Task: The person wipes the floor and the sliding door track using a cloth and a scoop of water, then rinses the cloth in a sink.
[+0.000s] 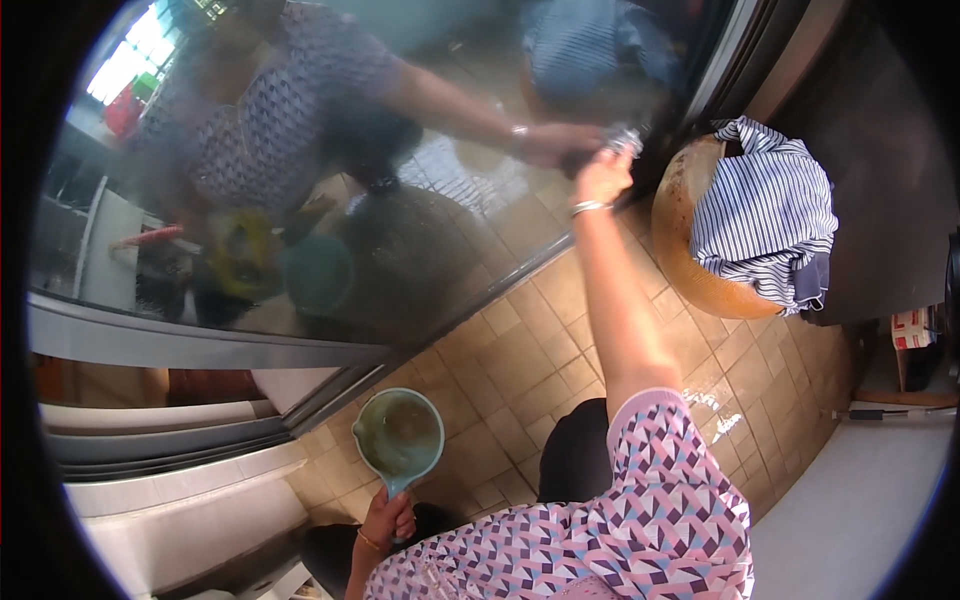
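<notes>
My left hand [389,516] is closed round the handle of a pale green plastic dipper [399,435], which holds some cloudy liquid above the tiled floor. At the upper right, my right hand [604,178] reaches out to a large wet glass panel [435,247]. It grips a shiny, crumpled silvery thing [622,141] against the glass; what that is made of cannot be told. The glass mirrors my arm, my patterned shirt and the dipper.
Right of my right hand stands a rounded tan vessel [675,217] with a striped cloth [761,202] draped over it. Water glistens on the tiled floor [517,352]. A metal door frame [210,339] runs along the glass at lower left.
</notes>
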`<act>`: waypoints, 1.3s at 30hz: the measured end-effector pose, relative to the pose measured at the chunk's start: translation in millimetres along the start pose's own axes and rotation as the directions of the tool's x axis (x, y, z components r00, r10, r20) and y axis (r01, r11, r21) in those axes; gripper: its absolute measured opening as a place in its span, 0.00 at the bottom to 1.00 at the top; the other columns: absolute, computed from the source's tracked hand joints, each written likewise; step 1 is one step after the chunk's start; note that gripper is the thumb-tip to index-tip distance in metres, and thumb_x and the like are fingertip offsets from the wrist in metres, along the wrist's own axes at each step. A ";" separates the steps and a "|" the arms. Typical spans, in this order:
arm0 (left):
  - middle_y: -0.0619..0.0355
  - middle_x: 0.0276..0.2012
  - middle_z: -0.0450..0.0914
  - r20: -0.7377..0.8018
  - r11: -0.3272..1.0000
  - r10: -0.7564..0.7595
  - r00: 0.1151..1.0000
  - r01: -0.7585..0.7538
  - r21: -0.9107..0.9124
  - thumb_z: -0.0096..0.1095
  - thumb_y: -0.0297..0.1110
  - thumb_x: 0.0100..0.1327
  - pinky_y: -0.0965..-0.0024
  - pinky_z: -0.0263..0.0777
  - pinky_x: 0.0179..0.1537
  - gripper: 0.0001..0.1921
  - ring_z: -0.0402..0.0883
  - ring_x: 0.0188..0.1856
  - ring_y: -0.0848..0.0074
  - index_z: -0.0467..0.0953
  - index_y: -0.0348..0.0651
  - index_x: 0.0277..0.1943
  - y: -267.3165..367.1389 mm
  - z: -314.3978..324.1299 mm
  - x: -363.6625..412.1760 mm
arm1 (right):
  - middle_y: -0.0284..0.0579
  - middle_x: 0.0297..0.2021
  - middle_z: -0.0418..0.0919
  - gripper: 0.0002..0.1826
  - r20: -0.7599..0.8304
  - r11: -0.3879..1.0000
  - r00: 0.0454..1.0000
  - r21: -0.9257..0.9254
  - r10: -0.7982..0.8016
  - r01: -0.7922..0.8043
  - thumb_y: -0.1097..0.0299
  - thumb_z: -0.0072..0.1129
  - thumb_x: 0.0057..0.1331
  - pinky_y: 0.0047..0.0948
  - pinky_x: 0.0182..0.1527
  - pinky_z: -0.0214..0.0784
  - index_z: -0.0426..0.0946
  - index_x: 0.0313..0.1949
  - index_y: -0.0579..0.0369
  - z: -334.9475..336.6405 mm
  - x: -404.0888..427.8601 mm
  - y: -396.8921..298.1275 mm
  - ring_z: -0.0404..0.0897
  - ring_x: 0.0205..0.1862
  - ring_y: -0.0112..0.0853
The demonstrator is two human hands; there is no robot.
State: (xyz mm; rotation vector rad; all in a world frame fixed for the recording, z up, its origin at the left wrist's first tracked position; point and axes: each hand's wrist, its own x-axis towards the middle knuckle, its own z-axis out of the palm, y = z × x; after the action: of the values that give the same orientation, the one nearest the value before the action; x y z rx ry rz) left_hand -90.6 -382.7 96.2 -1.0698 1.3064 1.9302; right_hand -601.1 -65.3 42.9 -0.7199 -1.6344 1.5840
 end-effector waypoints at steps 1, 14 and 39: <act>0.62 0.15 0.58 0.007 1.000 0.000 1.000 0.000 -0.010 0.49 0.36 0.70 0.73 0.59 0.17 0.07 0.59 0.13 0.77 0.62 0.46 0.43 -2.7 0.7 2.5 | 0.62 0.43 0.76 0.24 0.021 0.931 0.935 -0.088 -0.353 0.353 0.76 0.51 0.62 0.40 0.47 0.70 0.68 0.60 0.62 1.2 -28.7 -11.4 0.77 0.41 0.46; 0.62 0.15 0.61 -0.066 0.997 0.080 0.995 -0.078 0.026 0.51 0.38 0.69 0.70 0.67 0.23 0.09 0.63 0.15 0.76 0.63 0.44 0.44 5.2 21.9 -2.5 | 0.62 0.55 0.68 0.28 0.112 0.925 0.947 -0.275 0.301 -0.262 0.63 0.48 0.66 0.43 0.56 0.64 0.60 0.66 0.53 29.0 53.7 79.3 0.70 0.56 0.50; 0.63 0.15 0.62 0.000 0.995 -0.050 0.999 0.050 0.086 0.51 0.37 0.69 0.71 0.66 0.23 0.08 0.64 0.15 0.77 0.63 0.45 0.38 5.0 37.2 39.0 | 0.54 0.46 0.71 0.20 0.330 0.956 0.919 0.265 -0.215 0.129 0.77 0.51 0.63 0.35 0.53 0.65 0.73 0.55 0.58 -29.7 12.2 114.8 0.73 0.48 0.45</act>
State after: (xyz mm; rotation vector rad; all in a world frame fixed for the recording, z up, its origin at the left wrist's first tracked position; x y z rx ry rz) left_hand -125.9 -349.0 72.7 -1.0480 1.3368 1.8211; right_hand -595.1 -28.8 -70.4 -0.1583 -1.6633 1.8144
